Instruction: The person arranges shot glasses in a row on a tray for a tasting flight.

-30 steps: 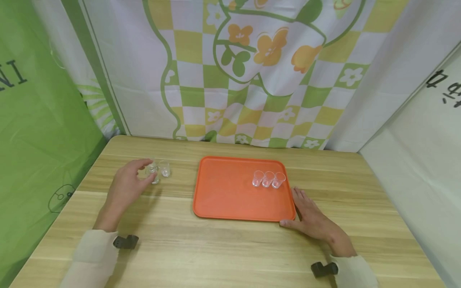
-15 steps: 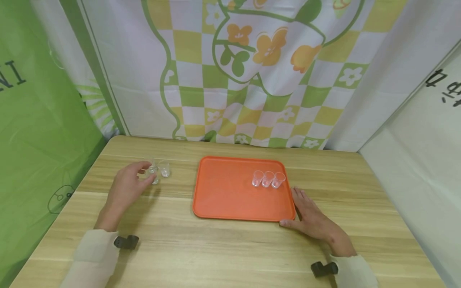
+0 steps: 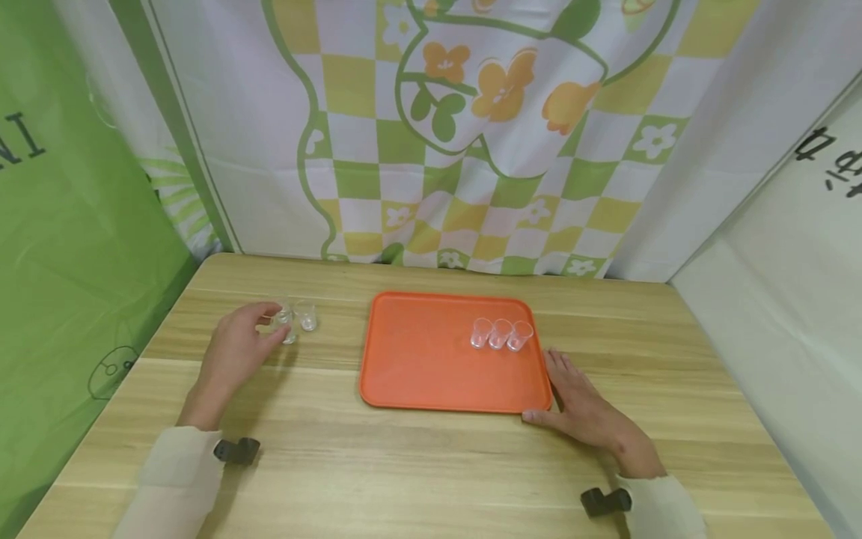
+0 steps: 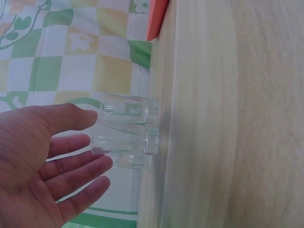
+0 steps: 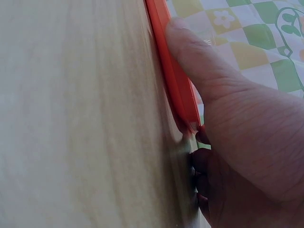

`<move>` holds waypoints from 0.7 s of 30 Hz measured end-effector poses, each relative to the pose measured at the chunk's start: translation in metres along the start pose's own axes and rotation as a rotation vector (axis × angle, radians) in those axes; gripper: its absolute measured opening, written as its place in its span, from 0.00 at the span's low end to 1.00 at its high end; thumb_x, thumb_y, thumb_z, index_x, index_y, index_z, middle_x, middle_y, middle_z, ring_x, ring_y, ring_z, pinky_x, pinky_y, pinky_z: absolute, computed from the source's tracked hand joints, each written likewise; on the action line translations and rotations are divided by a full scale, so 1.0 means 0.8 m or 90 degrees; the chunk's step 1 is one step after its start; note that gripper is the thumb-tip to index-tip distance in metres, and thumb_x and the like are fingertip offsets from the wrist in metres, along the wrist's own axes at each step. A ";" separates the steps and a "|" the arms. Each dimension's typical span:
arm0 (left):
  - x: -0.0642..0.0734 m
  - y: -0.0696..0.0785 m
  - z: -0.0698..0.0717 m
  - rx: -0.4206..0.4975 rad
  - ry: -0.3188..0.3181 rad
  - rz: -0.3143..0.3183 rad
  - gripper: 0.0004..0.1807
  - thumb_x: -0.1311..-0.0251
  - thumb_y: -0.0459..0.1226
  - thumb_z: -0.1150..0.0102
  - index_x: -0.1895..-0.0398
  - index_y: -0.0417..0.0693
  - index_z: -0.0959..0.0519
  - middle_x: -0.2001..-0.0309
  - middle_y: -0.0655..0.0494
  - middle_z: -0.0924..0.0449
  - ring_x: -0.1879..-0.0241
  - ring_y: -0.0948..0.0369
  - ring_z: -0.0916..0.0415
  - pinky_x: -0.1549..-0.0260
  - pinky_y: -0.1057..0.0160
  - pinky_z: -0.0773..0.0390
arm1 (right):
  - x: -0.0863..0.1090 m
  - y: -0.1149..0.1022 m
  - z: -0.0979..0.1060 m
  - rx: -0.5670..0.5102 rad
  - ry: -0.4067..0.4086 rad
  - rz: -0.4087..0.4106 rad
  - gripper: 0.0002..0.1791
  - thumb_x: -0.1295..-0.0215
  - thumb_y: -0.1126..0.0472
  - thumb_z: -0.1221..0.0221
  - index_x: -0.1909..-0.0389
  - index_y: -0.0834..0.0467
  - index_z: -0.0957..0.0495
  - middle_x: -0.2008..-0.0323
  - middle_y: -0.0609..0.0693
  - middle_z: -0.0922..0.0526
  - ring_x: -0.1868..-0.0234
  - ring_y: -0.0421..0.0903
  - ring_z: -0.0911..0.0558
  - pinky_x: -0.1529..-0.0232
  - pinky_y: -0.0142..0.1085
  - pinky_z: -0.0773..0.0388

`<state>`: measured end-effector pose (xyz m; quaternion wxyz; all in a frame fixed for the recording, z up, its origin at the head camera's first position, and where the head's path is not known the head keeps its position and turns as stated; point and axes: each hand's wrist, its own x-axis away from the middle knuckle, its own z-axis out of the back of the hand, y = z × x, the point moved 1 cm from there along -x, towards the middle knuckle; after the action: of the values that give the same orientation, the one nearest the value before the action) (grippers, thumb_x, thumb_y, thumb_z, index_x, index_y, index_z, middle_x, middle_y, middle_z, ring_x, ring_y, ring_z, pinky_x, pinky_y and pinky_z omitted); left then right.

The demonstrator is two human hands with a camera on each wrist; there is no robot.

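My left hand (image 3: 245,344) is at a group of small clear shot glasses at the left. Its thumb and fingers curve about the rim of the near shot glass (image 4: 126,137), which stands upright on the table. Another shot glass (image 3: 307,317) stands just to its right, and a third is partly hidden behind the hand. My right hand (image 3: 582,404) rests at the near right corner of an orange-red tray (image 3: 424,374), thumb along the front edge, fingers straight along the right side. Three shot glasses (image 3: 500,335) stand in a row on the tray's right part.
The wooden table (image 3: 417,471) reaches back to a patterned curtain (image 3: 377,150). A green cloth (image 3: 81,224) hangs at the left and a white one (image 3: 788,299) at the right. Dark wrist cameras (image 3: 237,451) sit at both sleeves.
Both hands, the tray and the glasses stay essentially in place; only a very slight shift of the head view shows.
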<state>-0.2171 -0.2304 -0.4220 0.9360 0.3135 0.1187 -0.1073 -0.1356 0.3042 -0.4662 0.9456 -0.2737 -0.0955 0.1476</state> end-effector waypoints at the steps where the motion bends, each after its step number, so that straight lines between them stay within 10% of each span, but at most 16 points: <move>1: 0.000 -0.001 -0.001 -0.002 -0.002 0.000 0.20 0.34 0.35 0.34 0.43 0.30 0.21 0.48 0.31 0.19 0.52 0.37 0.19 0.53 0.36 0.21 | 0.000 0.000 0.000 0.000 0.000 0.000 0.63 0.35 0.36 0.34 0.18 0.66 0.60 0.20 0.69 0.61 0.21 0.68 0.60 0.27 0.69 0.60; 21: -0.004 -0.010 -0.009 -0.012 -0.041 0.017 0.23 0.33 0.37 0.33 0.40 0.32 0.22 0.53 0.31 0.17 0.54 0.36 0.18 0.54 0.37 0.20 | -0.002 0.004 -0.002 0.006 0.004 0.007 0.63 0.35 0.36 0.34 0.19 0.67 0.60 0.20 0.69 0.60 0.21 0.68 0.60 0.27 0.68 0.59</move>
<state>-0.2232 -0.2319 -0.4309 0.9437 0.3023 0.0853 -0.1040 -0.1371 0.3054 -0.4696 0.9463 -0.2704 -0.0904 0.1522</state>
